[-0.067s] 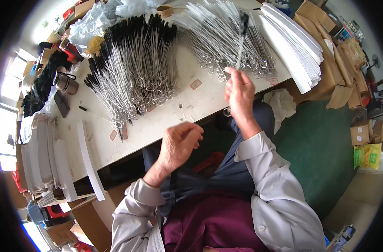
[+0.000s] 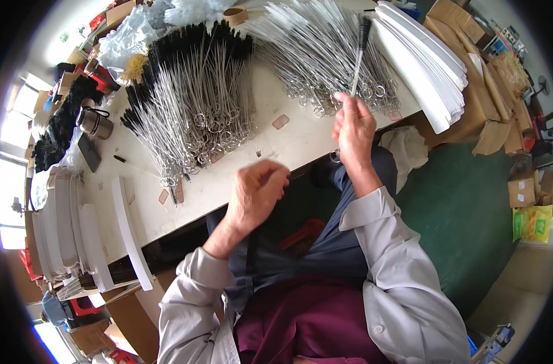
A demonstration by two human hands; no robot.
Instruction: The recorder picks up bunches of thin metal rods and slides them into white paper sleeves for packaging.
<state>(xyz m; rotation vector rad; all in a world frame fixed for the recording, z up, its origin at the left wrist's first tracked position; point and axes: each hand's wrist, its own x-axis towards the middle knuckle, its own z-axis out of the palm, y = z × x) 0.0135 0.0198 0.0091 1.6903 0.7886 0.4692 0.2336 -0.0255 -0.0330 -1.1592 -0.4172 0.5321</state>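
A thin wire brush (image 2: 357, 68) with black bristles stands upright in my right hand (image 2: 356, 130). My fingers are closed on its wire stem, and its ring end shows below the hand. Over the table's near edge, my left hand (image 2: 256, 195) is curled with thumb and fingers together; whether anything is in it is hidden. Beyond my left hand lies a large heap of black-bristled wire brushes (image 2: 194, 115) with ring ends toward me. Behind the brush in my right hand is a second heap, wire brushes with whitish tips (image 2: 313, 51).
White sheets (image 2: 419, 67) are stacked at the table's right end, beside cardboard (image 2: 464, 91). Long white strips (image 2: 61, 224) stand at the left. A metal flask (image 2: 94, 121) and clear plastic bags (image 2: 131, 42) lie farther back. One loose brush (image 2: 134, 164) rests near the left heap.
My right hand has shifted slightly right with the brush, whose bristled tip moved right too. My left hand has moved a little up and to the left.
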